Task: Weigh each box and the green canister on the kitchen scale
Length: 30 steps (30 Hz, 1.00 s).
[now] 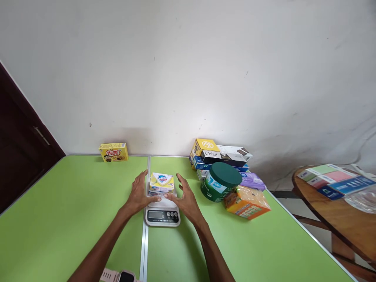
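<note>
A white kitchen scale (pixel 163 217) with a dark display panel rests on the green table. On its platform sits a yellow and white soap box (pixel 162 182), with what looks like another box under it. My left hand (pixel 140 194) is at the left of the boxes, thumb and fingers spread apart. On the opposite side, my right hand (pixel 186 199) is likewise open, its thumb reaching toward the front of the boxes. Neither hand is closed on anything; whether the thumbs touch the lower box I cannot tell.
A yellow snack box (pixel 114 152) stands by the wall. To the right are a green tub (pixel 220 182), an orange pack (pixel 247 202), a purple pack (pixel 252 181) and stacked boxes (pixel 226 155). A watch (pixel 126 276) lies at the near edge. A wooden table (pixel 320 209) stands further right.
</note>
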Each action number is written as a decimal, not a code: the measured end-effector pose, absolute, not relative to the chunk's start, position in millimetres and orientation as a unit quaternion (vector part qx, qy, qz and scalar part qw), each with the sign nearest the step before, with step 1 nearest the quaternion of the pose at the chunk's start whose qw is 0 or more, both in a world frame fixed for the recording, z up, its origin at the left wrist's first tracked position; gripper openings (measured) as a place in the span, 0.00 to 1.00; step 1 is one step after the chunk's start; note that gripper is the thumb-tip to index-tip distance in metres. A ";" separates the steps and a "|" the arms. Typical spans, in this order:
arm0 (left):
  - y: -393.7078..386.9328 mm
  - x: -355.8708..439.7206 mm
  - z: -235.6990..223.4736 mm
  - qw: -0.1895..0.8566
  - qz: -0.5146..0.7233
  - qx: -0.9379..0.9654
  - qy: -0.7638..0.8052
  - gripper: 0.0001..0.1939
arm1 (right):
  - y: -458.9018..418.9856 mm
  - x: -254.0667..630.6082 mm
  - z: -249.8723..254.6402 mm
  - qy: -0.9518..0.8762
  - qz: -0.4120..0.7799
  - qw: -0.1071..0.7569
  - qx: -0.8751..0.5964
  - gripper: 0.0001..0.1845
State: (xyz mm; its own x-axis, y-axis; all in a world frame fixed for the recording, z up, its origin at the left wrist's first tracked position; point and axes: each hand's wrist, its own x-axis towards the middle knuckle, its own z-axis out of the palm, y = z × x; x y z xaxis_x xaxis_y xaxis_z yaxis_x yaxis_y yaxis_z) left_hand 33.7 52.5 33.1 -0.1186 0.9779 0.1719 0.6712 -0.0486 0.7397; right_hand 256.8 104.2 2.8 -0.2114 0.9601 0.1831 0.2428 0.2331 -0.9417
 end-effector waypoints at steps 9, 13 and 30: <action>80.9 2.5 39.4 0.337 0.302 0.663 0.596 0.43 | 116.1 252.2 20.6 -0.668 0.496 0.377 -0.407 0.48; 83.4 1.1 42.6 0.335 0.314 0.664 0.590 0.39 | 115.3 251.1 26.9 -0.679 0.504 0.363 -0.391 0.39; 58.3 -8.4 38.3 0.379 0.373 0.600 0.598 0.53 | 93.1 267.3 11.6 -0.591 0.506 0.455 -0.434 0.52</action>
